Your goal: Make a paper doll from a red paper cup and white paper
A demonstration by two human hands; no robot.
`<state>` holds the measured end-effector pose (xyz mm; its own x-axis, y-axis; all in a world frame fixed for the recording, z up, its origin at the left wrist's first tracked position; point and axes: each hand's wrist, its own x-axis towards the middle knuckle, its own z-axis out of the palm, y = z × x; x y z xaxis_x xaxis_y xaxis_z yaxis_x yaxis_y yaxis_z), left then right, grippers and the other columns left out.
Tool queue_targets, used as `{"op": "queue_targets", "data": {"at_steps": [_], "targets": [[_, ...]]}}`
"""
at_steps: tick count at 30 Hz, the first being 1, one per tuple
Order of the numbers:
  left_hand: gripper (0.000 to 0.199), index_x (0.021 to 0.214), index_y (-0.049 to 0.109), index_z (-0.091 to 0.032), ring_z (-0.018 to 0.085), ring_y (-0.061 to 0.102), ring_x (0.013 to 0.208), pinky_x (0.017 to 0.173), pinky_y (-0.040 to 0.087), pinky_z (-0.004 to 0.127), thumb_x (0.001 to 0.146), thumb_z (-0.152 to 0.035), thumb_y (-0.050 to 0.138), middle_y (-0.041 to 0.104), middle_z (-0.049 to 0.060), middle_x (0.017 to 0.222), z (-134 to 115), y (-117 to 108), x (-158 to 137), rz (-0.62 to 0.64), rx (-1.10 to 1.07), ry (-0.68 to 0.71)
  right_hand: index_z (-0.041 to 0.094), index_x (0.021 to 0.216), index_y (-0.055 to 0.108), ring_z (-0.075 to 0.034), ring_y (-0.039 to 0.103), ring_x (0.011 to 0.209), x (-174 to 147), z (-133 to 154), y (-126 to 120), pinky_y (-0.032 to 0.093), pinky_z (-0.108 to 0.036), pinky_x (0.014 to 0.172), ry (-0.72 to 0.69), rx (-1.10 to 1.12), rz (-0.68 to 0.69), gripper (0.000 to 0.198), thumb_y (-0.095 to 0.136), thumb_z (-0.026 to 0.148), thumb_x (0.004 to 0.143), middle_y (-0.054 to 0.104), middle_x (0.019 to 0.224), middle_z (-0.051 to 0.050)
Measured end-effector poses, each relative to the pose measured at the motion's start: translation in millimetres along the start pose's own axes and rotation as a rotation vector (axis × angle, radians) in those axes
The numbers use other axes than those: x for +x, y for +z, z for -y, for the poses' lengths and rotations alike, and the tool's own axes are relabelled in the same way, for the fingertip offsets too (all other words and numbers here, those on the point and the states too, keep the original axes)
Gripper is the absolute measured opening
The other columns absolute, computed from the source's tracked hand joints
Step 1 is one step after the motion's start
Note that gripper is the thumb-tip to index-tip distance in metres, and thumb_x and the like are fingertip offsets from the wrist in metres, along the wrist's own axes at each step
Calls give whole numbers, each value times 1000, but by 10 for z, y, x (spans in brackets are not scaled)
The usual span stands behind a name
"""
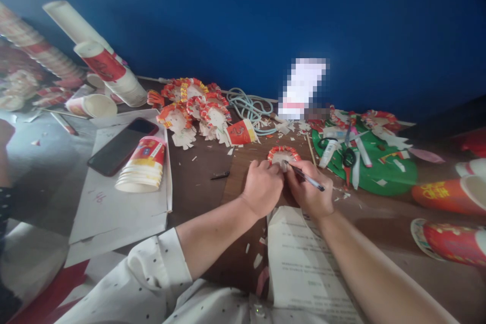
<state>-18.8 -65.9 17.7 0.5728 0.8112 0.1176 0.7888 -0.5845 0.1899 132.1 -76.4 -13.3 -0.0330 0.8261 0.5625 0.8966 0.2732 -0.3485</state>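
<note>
Pen (313, 182) pinched in right hand (308, 192), left hand (264, 187) touching papercraft (281, 156) (red-rimmed) — grip unclear

On the worktop (193, 187), a paper craft (284, 153) lies just ahead of the left hand (265, 187) and right hand (308, 193), a paper sheet (298, 263) nearer the person. Left, a phone (114, 154) and stacked cups (144, 164) lie on a board (129, 212); right, scissors (348, 157) lie on a disc (395, 182). A coiled cable (248, 106) lies behind.

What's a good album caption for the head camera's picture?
Pen in the right hand, left hand at a red-rimmed craft, amid scraps.
</note>
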Motion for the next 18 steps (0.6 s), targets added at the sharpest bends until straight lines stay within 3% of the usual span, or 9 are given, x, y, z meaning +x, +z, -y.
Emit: {"op": "queue_targets", "data": {"at_steps": [18], "targets": [[20,94,62,-14,24,53,89,73,35,40,89,-17,42,65,10,101,-2,11,2,1,9,3,19,94,64,-14,66,70,6,-15,9,44,-22,61,-46,-18,-10,16,59,31,84,71,83,-4]]}}
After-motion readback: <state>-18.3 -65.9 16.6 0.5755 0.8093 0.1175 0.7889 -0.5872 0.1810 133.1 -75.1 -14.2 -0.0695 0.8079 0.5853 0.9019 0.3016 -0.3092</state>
